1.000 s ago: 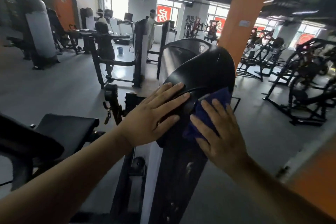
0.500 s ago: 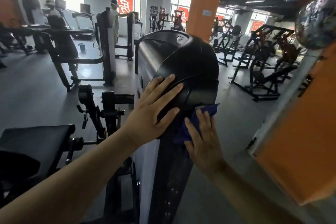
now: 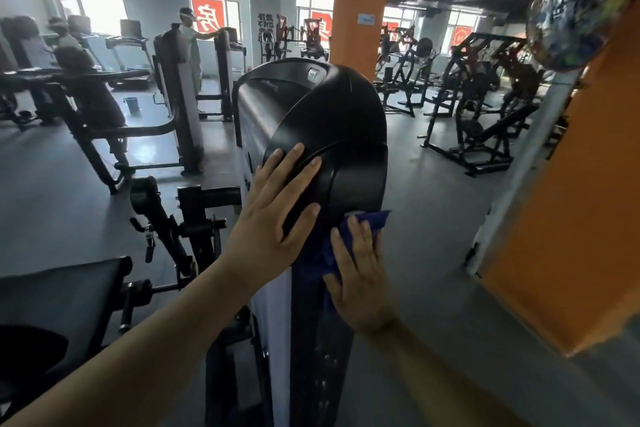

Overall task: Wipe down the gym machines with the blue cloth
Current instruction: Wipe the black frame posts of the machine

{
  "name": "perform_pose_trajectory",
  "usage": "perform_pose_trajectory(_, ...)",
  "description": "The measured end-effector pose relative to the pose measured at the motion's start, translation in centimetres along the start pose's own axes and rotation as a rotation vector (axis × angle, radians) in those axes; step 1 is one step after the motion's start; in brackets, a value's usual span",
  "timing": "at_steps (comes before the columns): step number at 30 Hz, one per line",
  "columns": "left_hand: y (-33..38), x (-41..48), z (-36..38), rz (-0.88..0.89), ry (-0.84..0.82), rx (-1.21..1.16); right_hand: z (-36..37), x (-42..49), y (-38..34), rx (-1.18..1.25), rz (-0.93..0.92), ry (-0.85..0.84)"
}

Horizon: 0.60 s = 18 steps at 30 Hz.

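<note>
head cam, wide-angle, looking fwd & down, close on machine [image 3: 322,135]

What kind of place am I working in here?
Most likely a commercial gym: treadmills by the windows, black strength frames at right, and the black machine shroud being wiped with the blue cloth.

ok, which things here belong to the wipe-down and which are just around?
In the job: blue cloth, black machine cover, right hand pressing the cloth, left hand flat on the cover.
Just around: orange pillar, far bucket, person by the treadmills.
</note>
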<state>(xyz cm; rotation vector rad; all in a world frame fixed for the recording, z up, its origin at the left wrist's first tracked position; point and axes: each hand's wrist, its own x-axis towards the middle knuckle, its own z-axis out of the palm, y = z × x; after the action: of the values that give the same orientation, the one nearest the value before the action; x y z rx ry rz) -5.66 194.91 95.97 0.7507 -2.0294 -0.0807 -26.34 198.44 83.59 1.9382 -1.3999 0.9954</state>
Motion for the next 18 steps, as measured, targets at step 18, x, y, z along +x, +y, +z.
perform_pose_trajectory(18,2.4,-0.4,1.8,-0.099,0.072,0.006,-3.1,8.5,0.6,0.362,0.018,0.292)
